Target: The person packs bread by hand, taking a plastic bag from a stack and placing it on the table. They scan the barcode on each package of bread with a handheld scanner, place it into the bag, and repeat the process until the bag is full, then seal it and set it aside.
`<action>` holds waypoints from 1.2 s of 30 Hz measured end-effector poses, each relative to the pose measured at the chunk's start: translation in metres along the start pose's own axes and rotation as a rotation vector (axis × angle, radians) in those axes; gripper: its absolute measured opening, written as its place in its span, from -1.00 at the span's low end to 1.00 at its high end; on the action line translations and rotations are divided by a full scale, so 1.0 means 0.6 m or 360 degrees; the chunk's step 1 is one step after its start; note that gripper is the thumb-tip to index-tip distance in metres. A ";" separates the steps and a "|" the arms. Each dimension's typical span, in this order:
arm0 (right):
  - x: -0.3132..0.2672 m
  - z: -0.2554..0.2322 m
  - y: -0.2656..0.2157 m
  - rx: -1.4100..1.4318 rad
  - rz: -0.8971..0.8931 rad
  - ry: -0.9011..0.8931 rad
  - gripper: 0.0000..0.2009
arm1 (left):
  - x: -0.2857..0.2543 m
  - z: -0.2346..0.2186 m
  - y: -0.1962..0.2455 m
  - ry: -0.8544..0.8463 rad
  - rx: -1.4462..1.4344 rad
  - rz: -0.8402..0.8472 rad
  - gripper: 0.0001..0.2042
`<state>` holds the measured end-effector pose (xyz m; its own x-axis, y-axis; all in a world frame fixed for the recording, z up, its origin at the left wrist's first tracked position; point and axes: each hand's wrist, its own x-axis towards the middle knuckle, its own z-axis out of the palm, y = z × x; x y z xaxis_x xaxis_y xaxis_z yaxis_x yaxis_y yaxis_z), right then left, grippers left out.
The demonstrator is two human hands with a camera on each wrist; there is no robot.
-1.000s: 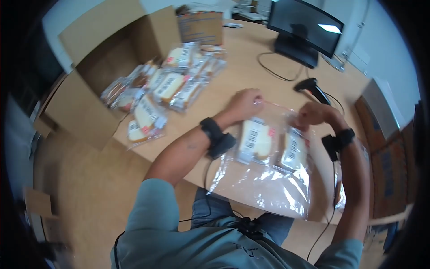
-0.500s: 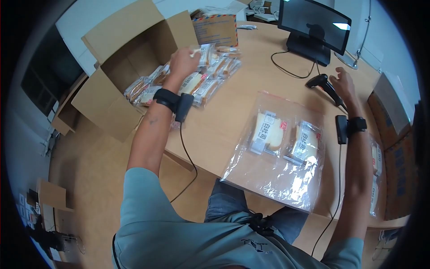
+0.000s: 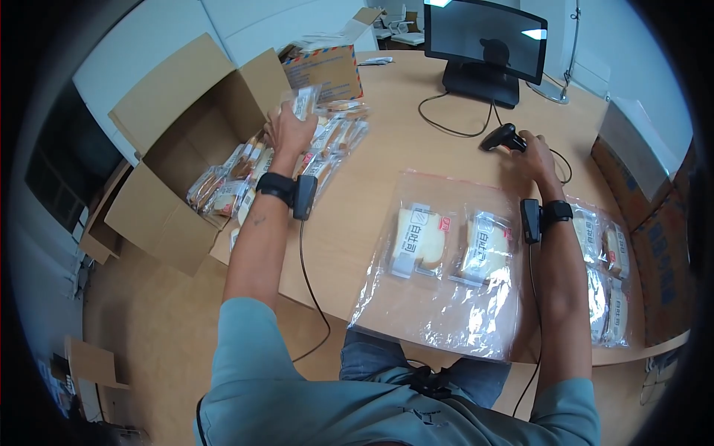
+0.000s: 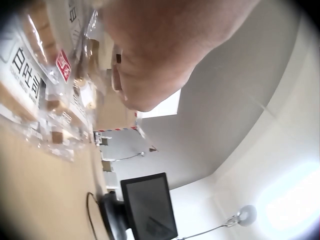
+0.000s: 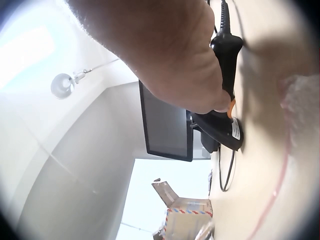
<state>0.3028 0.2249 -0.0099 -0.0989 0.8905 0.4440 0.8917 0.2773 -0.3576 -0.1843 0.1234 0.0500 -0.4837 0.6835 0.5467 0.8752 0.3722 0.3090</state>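
Observation:
My left hand (image 3: 290, 134) grips a clear-wrapped pack of sliced bread (image 3: 304, 102), raised at the pile of similar bread packs (image 3: 343, 135) by the open carton. In the left wrist view, packs with printed labels (image 4: 25, 75) lie beside the hand; the gripped one is mostly hidden. On the right, my right hand (image 3: 537, 157) has its fingers round the handle of a black barcode scanner (image 3: 500, 138). The right wrist view shows the scanner head (image 5: 222, 131) close over the table. Nearer me lies a large clear zip bag (image 3: 439, 323), with two bread packs (image 3: 421, 241) within its outline.
A big open carton (image 3: 178, 89) stands at the left. Behind the pile is a smaller box (image 3: 327, 74) with a striped edge. A monitor (image 3: 483, 44) and its cable stand at the back. Another filled clear bag (image 3: 613, 297) lies at the right beside a cardboard box (image 3: 654, 253).
My left hand went from the zip bag to the bread pile and took hold of a pack. My right hand left the bag and took hold of the scanner.

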 end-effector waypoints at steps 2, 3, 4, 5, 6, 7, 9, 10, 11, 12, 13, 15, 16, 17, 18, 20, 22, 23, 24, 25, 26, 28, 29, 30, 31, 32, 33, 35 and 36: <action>-0.006 -0.005 -0.012 0.0026 0.0026 -0.0021 -0.48 | -0.006 -0.005 0.022 0.0156 -0.0970 0.0241 -0.33; -0.009 -0.008 -0.017 0.0044 -0.0004 0.0001 -0.51 | -0.016 0.008 0.051 -0.0156 -0.1911 0.0014 -0.39; -0.013 -0.012 -0.018 0.0057 -0.0034 0.0022 -0.54 | -0.039 0.005 0.077 -0.0180 -0.1928 0.0031 -0.39; -0.012 -0.005 -0.013 0.0045 -0.0088 0.0035 -0.57 | -0.062 0.003 0.097 -0.0765 -0.2828 -0.0249 -0.38; -0.008 0.004 -0.010 0.0029 -0.0060 0.0047 -0.57 | -0.083 0.004 0.117 -0.1430 -0.3662 -0.0587 -0.37; -0.002 0.011 -0.008 -0.0004 -0.0035 -0.0010 -0.57 | -0.101 0.009 0.141 -0.1474 -0.3666 -0.0580 -0.37; -0.006 0.011 -0.010 -0.0055 0.0015 -0.0062 -0.57 | -0.133 0.022 0.181 -0.1705 -0.3758 -0.0571 -0.33; -0.008 0.008 -0.015 -0.0065 -0.0034 -0.0028 -0.59 | -0.142 0.033 0.190 -0.1735 -0.3769 -0.0572 -0.33; -0.011 0.007 -0.020 -0.0074 -0.0085 -0.0001 -0.61 | -0.150 0.046 0.196 -0.1868 -0.3761 -0.0601 -0.32; -0.011 0.004 -0.023 -0.0088 -0.0068 -0.0007 -0.61 | -0.160 0.059 0.198 -0.2000 -0.3744 -0.0636 -0.31; -0.006 -0.002 -0.028 -0.0092 -0.0072 0.0075 -0.64 | -0.175 0.052 0.208 -0.1917 -0.3602 -0.0656 -0.29; 0.002 -0.019 -0.046 -0.0043 -0.0083 0.0250 -0.63 | -0.181 0.064 0.208 -0.2010 -0.3601 -0.0712 -0.28; 0.001 -0.026 -0.058 -0.0056 -0.0074 0.0242 -0.63 | -0.182 0.069 0.207 -0.2089 -0.3600 -0.0742 -0.28; -0.001 -0.032 -0.072 0.0052 -0.0195 0.0408 -0.60 | -0.184 0.070 0.209 -0.2106 -0.3603 -0.0751 -0.28; -0.002 -0.036 -0.084 0.0158 -0.0315 0.0577 -0.57 | -0.186 0.070 0.212 -0.2113 -0.3580 -0.0720 -0.28; -0.004 -0.039 -0.106 0.0135 -0.0344 0.0580 -0.56 | -0.188 0.067 0.220 -0.2152 -0.3551 -0.0686 -0.27; -0.007 -0.040 -0.121 0.0118 -0.0372 0.0580 -0.55 | -0.192 0.062 0.225 -0.2161 -0.3535 -0.0661 -0.28; -0.009 -0.039 -0.128 0.0098 -0.0375 0.0582 -0.55 | -0.193 0.060 0.228 -0.2178 -0.3530 -0.0667 -0.28; -0.011 -0.039 -0.134 0.0081 -0.0381 0.0581 -0.54 | -0.195 0.058 0.230 -0.2173 -0.3512 -0.0654 -0.27; -0.013 -0.040 -0.139 0.0030 -0.0338 0.0558 -0.54 | -0.197 0.057 0.231 -0.2163 -0.3494 -0.0640 -0.27; -0.014 -0.040 -0.138 0.0030 -0.0335 0.0554 -0.54 | -0.198 0.055 0.232 -0.2166 -0.3493 -0.0645 -0.27; -0.014 -0.040 -0.139 0.0020 -0.0334 0.0518 -0.54 | -0.199 0.053 0.235 -0.2159 -0.3475 -0.0686 -0.27; -0.014 -0.041 -0.141 0.0022 -0.0331 0.0515 -0.54 | -0.199 0.052 0.235 -0.2160 -0.3471 -0.0690 -0.27; -0.015 -0.042 -0.142 0.0029 -0.0305 0.0475 -0.54 | -0.200 0.051 0.236 -0.2168 -0.3476 -0.0689 -0.27; -0.016 -0.043 -0.142 0.0035 -0.0278 0.0433 -0.54 | -0.200 0.051 0.236 -0.2175 -0.3481 -0.0691 -0.28; -0.016 -0.041 -0.141 0.0036 -0.0275 0.0429 -0.54 | -0.200 0.051 0.236 -0.2177 -0.3478 -0.0697 -0.28; -0.015 -0.040 -0.139 0.0030 -0.0276 0.0410 -0.53 | -0.199 0.052 0.236 -0.2210 -0.3500 -0.0691 -0.29; -0.012 -0.037 -0.134 0.0024 -0.0281 0.0386 -0.53 | -0.195 0.055 0.234 -0.2237 -0.3525 -0.0691 -0.30; -0.011 -0.035 -0.130 0.0068 -0.0305 0.0355 -0.53 | -0.192 0.058 0.231 -0.2234 -0.3529 -0.0660 -0.30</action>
<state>0.2432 0.1899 0.0326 -0.1599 0.7205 0.6747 0.8464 0.4517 -0.2819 -0.0068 0.1180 0.0025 0.4606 0.8835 0.0859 -0.7529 0.3376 0.5649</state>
